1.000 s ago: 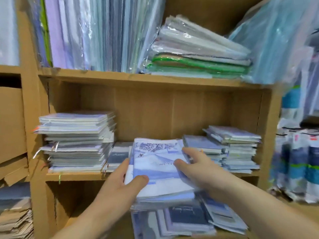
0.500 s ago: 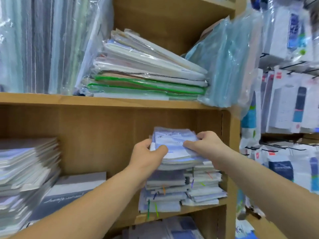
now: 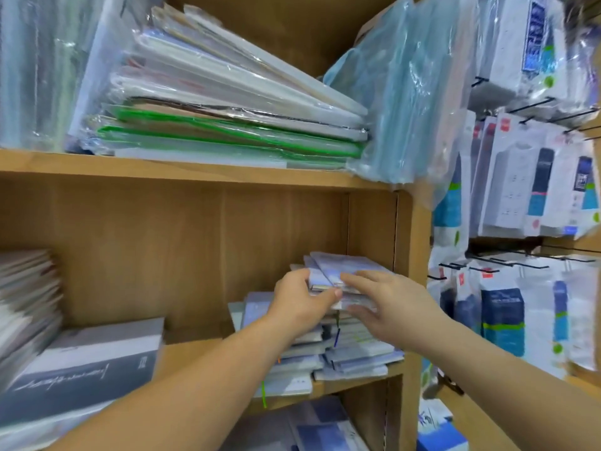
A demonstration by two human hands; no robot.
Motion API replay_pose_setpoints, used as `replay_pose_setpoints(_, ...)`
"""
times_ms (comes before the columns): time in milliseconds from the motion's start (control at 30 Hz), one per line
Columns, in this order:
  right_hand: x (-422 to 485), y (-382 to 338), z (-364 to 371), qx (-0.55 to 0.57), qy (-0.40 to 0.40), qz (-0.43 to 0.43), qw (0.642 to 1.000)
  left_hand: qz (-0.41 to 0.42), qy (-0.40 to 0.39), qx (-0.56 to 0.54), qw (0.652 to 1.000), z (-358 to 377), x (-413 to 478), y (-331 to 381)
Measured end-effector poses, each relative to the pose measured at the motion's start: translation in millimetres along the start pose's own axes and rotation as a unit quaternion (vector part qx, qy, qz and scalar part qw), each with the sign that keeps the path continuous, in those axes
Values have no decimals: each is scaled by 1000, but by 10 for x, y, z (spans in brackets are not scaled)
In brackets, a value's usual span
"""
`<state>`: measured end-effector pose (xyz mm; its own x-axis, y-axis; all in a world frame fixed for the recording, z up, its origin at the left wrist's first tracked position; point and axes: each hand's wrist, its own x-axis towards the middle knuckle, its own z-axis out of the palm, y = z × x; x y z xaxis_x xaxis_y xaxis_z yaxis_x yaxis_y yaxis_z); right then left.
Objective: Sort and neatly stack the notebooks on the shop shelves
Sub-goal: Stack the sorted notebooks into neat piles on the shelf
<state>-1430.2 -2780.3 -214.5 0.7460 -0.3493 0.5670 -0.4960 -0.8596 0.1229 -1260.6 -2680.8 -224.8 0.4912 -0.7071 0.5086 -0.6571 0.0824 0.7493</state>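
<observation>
L hand (image 3: 300, 302) grips left edge of top notebooks (image 3: 341, 265) on r-h stack (image 3: 357, 356), mid shelf (image 3: 192, 348); R hand (image 3: 393, 304) lies atop, fingers straight (view blurred).

There is one view, from a wide-angle camera worn on the person's head. It faces forward and a little downward into a wooden shelf unit (image 3: 403, 288), which stands close, within arm's reach. Both forearms enter from the bottom edge. The left hand (image 3: 299, 304) and right hand (image 3: 393, 307) meet just right of the frame's middle, at a stack of notebooks (image 3: 351, 356). The wrapped folders (image 3: 227, 102) fill the upper part. The right side takes in hanging packages (image 3: 520, 190) beside the shelves.
</observation>
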Motion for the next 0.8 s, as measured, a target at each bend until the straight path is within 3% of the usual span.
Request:
replay_pose_setpoints(200, 212, 106, 282, -74, 32, 30, 996, -62, -118, 83, 988, -120, 125, -6)
replay_pose_setpoints(333, 195, -76, 312, -127, 31, 87, 988, 4, -52, 85, 995, -425, -244, -173)
replay_pose_setpoints(400, 80, -388, 281, -114, 107, 23, 988, 29, -4, 55, 998, -610, -627, -290)
replay_pose_setpoints(500, -246, -1096, 377, 32, 191, -100, 976, 13, 10, -8, 1000, -917, -1302, -630)
replay_pose_setpoints(567, -493, -1526, 574, 109, 133, -154, 973, -43, -10, -8, 999, -1095, -1707, -940)
replay_pose_setpoints(633, -649, -1884, 910, 133, -15, -185, 974, -121, -38, 43, 991, -1241, -2063, -1352)
replay_pose_setpoints(733, -731, -2242, 1586, 148, -261, -127, 945, -280, -72, 85, 954, -1393, -2560, -2112)
replay_pose_setpoints(800, -748, -2406, 2008, 192, -392, -65, 897, -351, -90, 111, 925, -1418, -2844, -2561)
